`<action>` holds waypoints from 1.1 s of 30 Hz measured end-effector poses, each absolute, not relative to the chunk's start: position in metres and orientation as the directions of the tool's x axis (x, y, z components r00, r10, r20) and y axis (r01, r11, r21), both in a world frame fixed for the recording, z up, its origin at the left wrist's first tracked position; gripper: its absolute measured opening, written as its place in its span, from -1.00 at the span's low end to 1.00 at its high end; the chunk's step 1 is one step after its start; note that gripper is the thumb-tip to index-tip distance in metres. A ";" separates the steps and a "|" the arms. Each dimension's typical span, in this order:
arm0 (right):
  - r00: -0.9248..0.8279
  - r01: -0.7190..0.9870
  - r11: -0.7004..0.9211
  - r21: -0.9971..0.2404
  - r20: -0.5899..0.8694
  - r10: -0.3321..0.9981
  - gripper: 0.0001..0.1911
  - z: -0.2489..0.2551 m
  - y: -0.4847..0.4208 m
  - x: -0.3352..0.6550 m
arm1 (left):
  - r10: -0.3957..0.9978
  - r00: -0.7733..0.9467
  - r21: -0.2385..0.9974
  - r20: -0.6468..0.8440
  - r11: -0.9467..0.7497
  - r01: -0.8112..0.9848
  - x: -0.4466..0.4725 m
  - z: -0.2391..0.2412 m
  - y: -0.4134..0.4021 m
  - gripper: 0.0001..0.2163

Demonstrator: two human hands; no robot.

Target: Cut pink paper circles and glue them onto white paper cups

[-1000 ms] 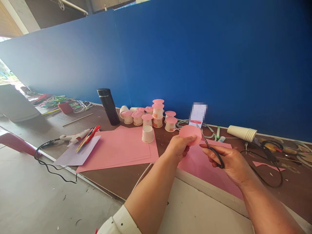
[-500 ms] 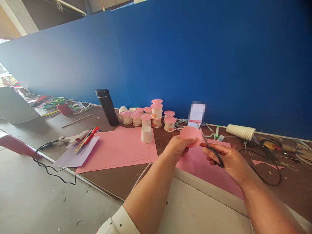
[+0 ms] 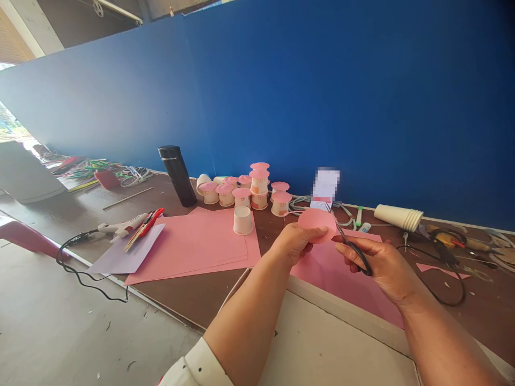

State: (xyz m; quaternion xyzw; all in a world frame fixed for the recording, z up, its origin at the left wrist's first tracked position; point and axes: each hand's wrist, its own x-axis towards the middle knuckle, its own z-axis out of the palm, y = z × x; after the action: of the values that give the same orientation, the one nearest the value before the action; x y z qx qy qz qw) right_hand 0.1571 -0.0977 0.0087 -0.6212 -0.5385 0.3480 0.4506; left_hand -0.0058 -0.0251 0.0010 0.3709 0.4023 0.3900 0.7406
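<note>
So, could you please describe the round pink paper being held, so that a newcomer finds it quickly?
Below the blue panel, look right of centre. There, the left hand holds a pink disc beside the scissors in the right hand. Unlike the pink tops on cups, it is hand-held.

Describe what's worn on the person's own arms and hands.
The left hand and right hand are bare, with no glove, ring or watch visible. The left arm has a whitish sleeve with small dark dots, leaving the forearm uncovered. No sleeve shows on the right arm.
</note>
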 end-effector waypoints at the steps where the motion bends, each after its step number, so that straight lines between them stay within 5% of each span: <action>1: 0.186 0.357 -0.008 -0.934 0.063 0.981 -0.45 0.009 -0.098 0.156 | 0.875 0.375 0.861 -0.306 0.422 -0.284 -0.006 0.001 -0.025 -0.64; 33: 0.188 0.413 0.002 -0.911 0.088 0.978 -0.46 0.005 -0.096 0.165 | 0.875 0.363 0.840 -0.321 0.440 -0.316 -0.005 0.000 -0.023 -0.66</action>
State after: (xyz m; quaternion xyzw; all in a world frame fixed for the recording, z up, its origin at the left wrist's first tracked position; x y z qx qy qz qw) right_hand 0.1648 -0.0963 0.0050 -0.6305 -0.5518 0.3183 0.4435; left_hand -0.0053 -0.0229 0.0000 0.3488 0.4002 0.3979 0.7483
